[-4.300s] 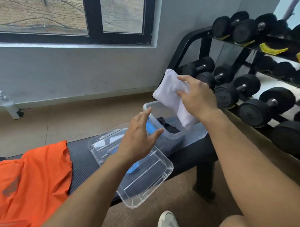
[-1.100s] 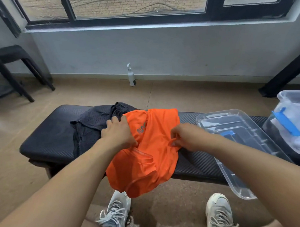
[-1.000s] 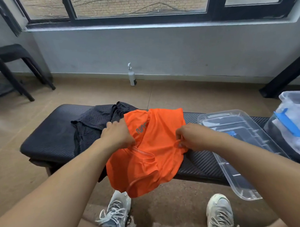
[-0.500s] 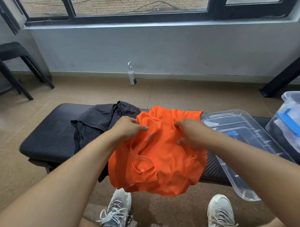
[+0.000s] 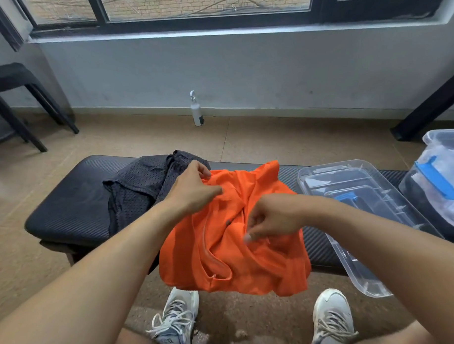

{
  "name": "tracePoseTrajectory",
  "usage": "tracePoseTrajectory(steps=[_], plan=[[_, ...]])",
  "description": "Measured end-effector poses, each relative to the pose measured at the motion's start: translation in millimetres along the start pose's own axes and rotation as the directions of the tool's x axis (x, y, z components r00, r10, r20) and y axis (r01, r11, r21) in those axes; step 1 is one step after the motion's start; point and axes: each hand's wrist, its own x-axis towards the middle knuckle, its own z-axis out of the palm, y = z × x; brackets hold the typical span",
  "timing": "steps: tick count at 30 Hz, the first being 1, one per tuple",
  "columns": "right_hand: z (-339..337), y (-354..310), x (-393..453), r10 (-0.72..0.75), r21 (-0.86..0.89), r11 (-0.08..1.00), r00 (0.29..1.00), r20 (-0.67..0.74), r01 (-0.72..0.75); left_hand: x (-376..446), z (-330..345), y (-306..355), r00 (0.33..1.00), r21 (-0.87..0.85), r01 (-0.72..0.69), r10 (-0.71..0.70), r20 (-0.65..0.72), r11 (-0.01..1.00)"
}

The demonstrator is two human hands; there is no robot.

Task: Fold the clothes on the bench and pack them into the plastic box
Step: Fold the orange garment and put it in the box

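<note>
the fingers of the left hand pinch the far left edge of the orange shirt, closed on a fold of cloth near its top corner. the right hand has its fingers curled and pointing down into the middle of the shirt, pinching a ridge of fabric there — half a second ago both hands sat side by side at the top edge, so the right one has dropped toward the near side while the left has lifted its corner up and back.

the shirt itself has spread wider than it was a second ago: it now covers the surface from the dark mesh garment almost to the clear lid, with its lower part hanging over the near edge above the shoes. it is still rumpled, with a seam curling down the left side, so this reads as the straightening-out before the first fold, not the fold itself.

the dark mesh garment lies bunched just left of the shirt, touching it and untouched by either hand. the plastic box stands at the far right, open, with white and dark cloth already inside — so part of the packing is done and two garments remain.
</note>
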Motion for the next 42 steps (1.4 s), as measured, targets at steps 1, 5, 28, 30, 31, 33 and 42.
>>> tracePoseTrajectory(steps=[1, 5, 28, 30, 31, 33, 42], plan=[[-2.7, 4.2, 0.8, 0.021, 0.03, 0.999, 0.997, -0.079, -0.018, -0.8, 1.5, -0.4, 0.999, 0.0, -0.017, 0.017, 0.046, 1.0], [-11.4, 31.6, 3.8, 0.192, -0.052, 0.965, 0.83, -0.523, -0.256, 0.7, 9.1, -2.5, 0.991, 0.095, -0.122, 0.115, 0.072, 0.988], [0.5, 20.4, 7.0, 0.466, 0.1, 0.883, 0.833, -0.299, -0.458, 1.4, 29.8, 2.6, 0.985, 0.198, -0.135, 0.109, 0.137, 0.971], [-0.9, 21.6, 5.0, 0.449, 0.088, 0.891, 0.835, -0.319, -0.445, 0.8, 28.9, 0.6, 0.987, 0.228, -0.107, 0.076, 0.139, 0.968], [-2.7, 22.1, 4.2, 0.444, 0.094, 0.894, 0.841, -0.309, -0.438, 0.3, 27.6, 1.6, 0.991, 0.226, -0.098, 0.074, 0.109, 0.969], [-11.0, 23.7, 0.5, 0.412, 0.196, 0.91, 0.854, -0.317, -0.366, 2.7, 21.5, 5.7, 0.998, 0.163, -0.056, 0.06, -0.02, 0.985], [-78.1, 57.7, -47.7, 0.719, 0.797, 0.522, 0.346, -0.603, 0.304, 20.3, -21.3, 6.9, 0.896, -0.256, 0.072, -0.175, -0.408, 0.964]])
